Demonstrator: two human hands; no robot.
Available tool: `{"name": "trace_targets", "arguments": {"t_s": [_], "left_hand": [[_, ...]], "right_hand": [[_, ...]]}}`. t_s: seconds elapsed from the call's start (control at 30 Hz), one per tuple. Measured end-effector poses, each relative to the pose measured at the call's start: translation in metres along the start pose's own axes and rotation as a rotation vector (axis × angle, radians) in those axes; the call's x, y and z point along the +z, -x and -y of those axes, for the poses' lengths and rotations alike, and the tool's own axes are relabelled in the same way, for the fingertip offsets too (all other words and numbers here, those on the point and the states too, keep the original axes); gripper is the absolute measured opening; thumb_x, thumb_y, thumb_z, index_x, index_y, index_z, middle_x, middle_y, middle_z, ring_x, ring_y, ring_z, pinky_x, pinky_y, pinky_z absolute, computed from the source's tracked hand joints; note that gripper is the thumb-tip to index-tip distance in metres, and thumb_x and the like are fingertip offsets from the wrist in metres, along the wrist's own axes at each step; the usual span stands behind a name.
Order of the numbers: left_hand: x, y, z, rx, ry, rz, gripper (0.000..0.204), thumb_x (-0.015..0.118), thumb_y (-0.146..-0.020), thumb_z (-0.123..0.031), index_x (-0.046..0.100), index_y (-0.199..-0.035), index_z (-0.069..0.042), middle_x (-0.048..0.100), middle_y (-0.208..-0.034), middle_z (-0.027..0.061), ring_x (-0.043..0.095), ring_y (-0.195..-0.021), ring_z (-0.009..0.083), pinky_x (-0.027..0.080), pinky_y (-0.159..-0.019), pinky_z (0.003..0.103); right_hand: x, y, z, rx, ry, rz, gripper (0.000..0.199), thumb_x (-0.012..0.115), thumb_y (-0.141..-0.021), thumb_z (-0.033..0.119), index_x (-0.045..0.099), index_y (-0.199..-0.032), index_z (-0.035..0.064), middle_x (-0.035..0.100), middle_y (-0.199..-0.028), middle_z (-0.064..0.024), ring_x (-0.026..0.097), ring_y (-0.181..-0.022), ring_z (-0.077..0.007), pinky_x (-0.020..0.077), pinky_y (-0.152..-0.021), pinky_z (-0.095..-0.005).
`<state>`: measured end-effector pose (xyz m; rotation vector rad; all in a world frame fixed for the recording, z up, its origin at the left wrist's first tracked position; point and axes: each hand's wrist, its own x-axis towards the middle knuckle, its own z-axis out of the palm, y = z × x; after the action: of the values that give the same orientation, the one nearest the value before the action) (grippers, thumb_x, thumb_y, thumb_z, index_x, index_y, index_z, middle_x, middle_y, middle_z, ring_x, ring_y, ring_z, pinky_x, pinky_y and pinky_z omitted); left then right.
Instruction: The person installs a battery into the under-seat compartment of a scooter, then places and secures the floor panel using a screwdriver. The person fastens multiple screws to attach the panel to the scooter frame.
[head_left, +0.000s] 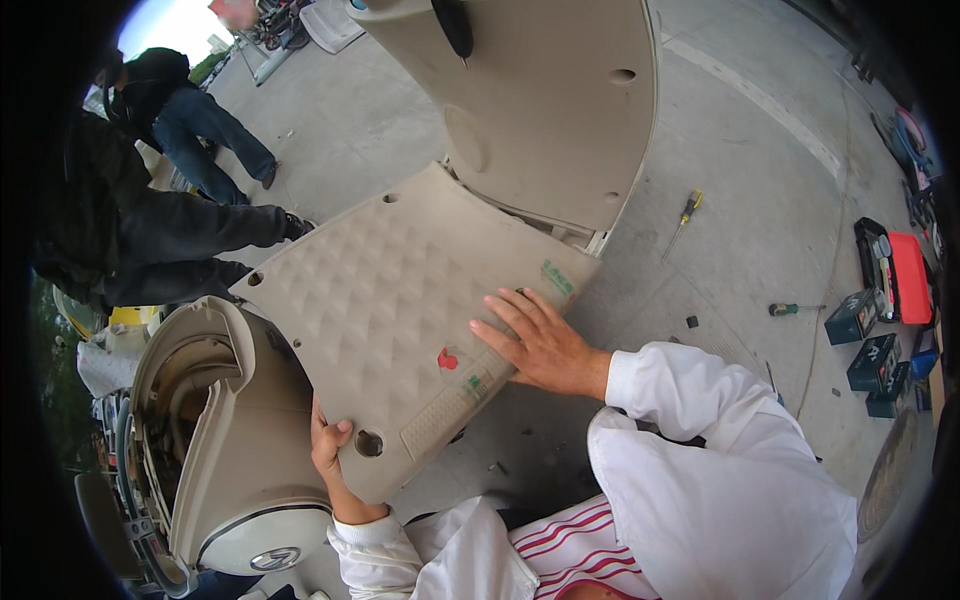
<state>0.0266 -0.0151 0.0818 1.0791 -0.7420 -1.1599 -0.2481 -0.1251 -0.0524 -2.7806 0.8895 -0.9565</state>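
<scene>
From my distant seat I watch the beige panel (400, 270) slant across the middle of the view, its dimpled face toward me and its long axis running from upper right to lower left. Its upper-right end lies against the foot of the tall curved shield (570, 110); I can't tell whether the two are joined. Its lower-left end sits just beside the rounded beige bodywork (265, 400), which is open at the top and hollow, with a brownish interior. The right hand (550, 352) lies on the panel's right edge, fingers extended and slightly spread over the top; I can't make out the thumb, so I can't tell whether it pinches the edge. The left hand (327, 440) is closed on the lower-left corner, thumb on top beside a round hole, fingers mostly hidden. At far right an open toolbox (906, 278), red and black, holds tools too small for me to sort out, with dark boxes (875, 362) bearing pale print near it. A yellow-handled screwdriver (691, 205) and a green-handled screwdriver (785, 309) lie on the ground. The bodywork wears a round emblem badge (275, 559); the panel carries green-printed labels (557, 278) and a small red sticker (447, 358).
</scene>
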Motion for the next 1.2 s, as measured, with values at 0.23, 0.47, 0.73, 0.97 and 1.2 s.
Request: {"name": "trace_targets", "arguments": {"t_s": [0.23,0.47,0.73,0.97,1.2], "left_hand": [[-0.031,-0.008,0.029,-0.038,0.030,0.018,0.067,0.054,-0.079,-0.017,0.050,-0.144,0.000,0.062,-0.134,0.0160,0.061,-0.121,0.0311,0.048,-0.104,0.042],[-0.054,-0.010,0.051,-0.104,0.138,-0.042,0.064,0.055,-0.079,-0.018,0.054,-0.141,-0.001,0.063,-0.134,0.0149,0.061,-0.122,0.0312,0.047,-0.106,0.042],[-0.079,-0.016,0.067,-0.207,0.227,-0.101,0.065,0.057,-0.073,-0.013,0.057,-0.136,-0.002,0.065,-0.129,0.0147,0.062,-0.120,0.0328,0.049,-0.106,0.043],[-0.083,-0.014,0.070,-0.206,0.261,-0.062,0.066,0.056,-0.073,-0.012,0.055,-0.138,-0.001,0.065,-0.129,0.0164,0.063,-0.118,0.0344,0.051,-0.105,0.045],[-0.093,-0.016,0.076,-0.273,0.287,-0.018,0.068,0.056,-0.075,-0.012,0.052,-0.142,0.000,0.063,-0.134,0.0174,0.062,-0.121,0.0346,0.049,-0.107,0.045]], "right_hand": [[0.014,0.002,-0.005,0.017,0.075,-0.006,0.094,0.077,-0.076,0.022,0.033,-0.159,0.0141,0.041,-0.151,-0.0231,0.040,-0.140,-0.0418,0.0307,-0.118,-0.0564],[0.022,0.002,-0.008,0.005,0.152,-0.006,0.079,0.067,-0.087,0.019,0.035,-0.159,0.0164,0.042,-0.151,-0.0214,0.038,-0.142,-0.0407,0.0292,-0.119,-0.0560],[0.025,0.002,-0.010,-0.016,0.204,0.088,0.075,0.064,-0.090,0.019,0.035,-0.159,0.0177,0.042,-0.154,-0.0182,0.038,-0.143,-0.0400,0.0281,-0.120,-0.0574],[0.029,0.005,-0.009,-0.028,0.270,0.036,0.072,0.065,-0.091,0.021,0.037,-0.157,0.0179,0.041,-0.155,-0.0163,0.040,-0.143,-0.0387,0.0297,-0.119,-0.0591],[0.038,0.007,-0.016,-0.037,0.285,-0.028,0.073,0.065,-0.091,0.021,0.035,-0.158,0.0239,0.040,-0.154,-0.0119,0.037,-0.143,-0.0359,0.0331,-0.116,-0.0585]]}}
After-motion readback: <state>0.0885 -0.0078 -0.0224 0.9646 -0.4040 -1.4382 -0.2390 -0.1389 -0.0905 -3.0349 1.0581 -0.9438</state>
